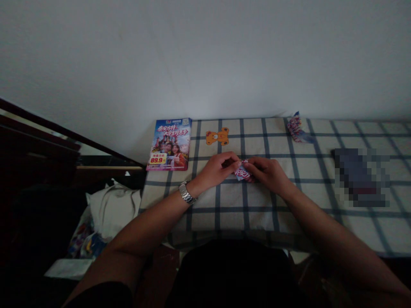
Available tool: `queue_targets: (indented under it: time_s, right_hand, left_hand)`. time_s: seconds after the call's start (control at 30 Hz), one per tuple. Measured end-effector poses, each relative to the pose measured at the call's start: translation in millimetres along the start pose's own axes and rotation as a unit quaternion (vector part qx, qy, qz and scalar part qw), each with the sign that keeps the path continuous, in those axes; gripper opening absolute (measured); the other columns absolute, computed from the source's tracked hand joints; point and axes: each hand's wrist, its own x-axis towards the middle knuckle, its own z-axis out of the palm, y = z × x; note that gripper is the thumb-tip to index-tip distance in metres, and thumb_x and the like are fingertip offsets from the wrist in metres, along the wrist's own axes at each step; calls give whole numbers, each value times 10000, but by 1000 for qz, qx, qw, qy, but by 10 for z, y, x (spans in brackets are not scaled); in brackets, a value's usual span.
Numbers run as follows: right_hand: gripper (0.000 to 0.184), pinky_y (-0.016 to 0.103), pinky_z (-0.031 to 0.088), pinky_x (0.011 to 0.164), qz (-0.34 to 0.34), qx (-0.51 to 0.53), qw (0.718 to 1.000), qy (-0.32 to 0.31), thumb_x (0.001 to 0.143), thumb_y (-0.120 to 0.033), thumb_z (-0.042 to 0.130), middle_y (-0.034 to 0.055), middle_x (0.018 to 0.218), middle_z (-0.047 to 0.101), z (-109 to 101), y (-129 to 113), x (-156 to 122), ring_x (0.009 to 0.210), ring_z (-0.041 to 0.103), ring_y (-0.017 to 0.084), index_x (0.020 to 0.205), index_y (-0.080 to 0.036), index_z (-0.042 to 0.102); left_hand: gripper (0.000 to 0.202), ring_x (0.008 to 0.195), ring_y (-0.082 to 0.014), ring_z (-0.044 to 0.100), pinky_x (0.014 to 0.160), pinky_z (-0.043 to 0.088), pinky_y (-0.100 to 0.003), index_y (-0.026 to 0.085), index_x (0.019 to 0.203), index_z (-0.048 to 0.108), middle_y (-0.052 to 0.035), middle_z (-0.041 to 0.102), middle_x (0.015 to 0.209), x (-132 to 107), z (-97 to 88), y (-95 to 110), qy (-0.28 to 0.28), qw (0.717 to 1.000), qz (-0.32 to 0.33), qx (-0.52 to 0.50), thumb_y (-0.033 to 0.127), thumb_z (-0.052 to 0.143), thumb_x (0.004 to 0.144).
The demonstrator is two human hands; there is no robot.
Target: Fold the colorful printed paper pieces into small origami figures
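Left hand [218,169] and right hand [268,171] meet over checked cloth [257,205], each grip pinching the folded paper [242,172].

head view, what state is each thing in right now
left hand, grip shut on small paper piece
right hand, grip shut on it
small paper piece, folded, pinched by both hands
flyer, flat, face up, on table corner
second paper piece, folded, untouched at far edge
wristwatch, strapped on left wrist

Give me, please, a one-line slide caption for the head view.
Left hand and right hand pinch a folded paper over a checked tablecloth; a flyer and a bear figure lie beyond.
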Motion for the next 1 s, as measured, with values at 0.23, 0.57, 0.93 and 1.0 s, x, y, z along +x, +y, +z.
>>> queue_targets:
  time_s: [0.23, 0.57, 0.93, 1.0]
  right_hand:
    - [361, 328, 617, 661, 54, 145, 988, -27, 958, -588, 682, 19, 764, 764, 47, 19, 20, 660, 723, 186, 946, -229, 727]
    - [320, 280, 591, 655, 32, 81, 994, -61, 1010, -510, 634, 9, 774, 761, 38, -28, -1, 663, 704, 145, 911, -222, 732]
    - [370, 284, 557, 640, 17, 60, 996, -64, 1040, -529, 577, 6, 750, 748, 37, -33, -4, 649, 689, 152, 885, -224, 718]
    - [385, 281, 539, 638, 11, 50, 997, -65, 1054, -521, 554, 2, 736, 739, 34, -34, -3, 641, 678, 149, 868, -221, 710]
  left_hand:
    - [294, 729, -132, 636, 683, 496, -247, 182, 940, 682, -11, 686, 804, 13, -33, -38, 30, 999, -11, -15, 461, 637, 1024]
    - [231, 792, -130, 658, 717, 507, -250, 199, 1014, 686, -27, 725, 918, -16, 3, -2, 14, 1000, 5, 19, 420, 623, 1033]
    - [246, 748, -118, 642, 695, 492, -240, 195, 954, 685, -18, 712, 848, -5, -17, 33, 16, 999, 9, 40, 415, 620, 1044]
    - [255, 738, -118, 633, 680, 481, -238, 194, 933, 678, -15, 701, 829, -5, -17, 37, 16, 999, 6, 36, 418, 624, 1040]
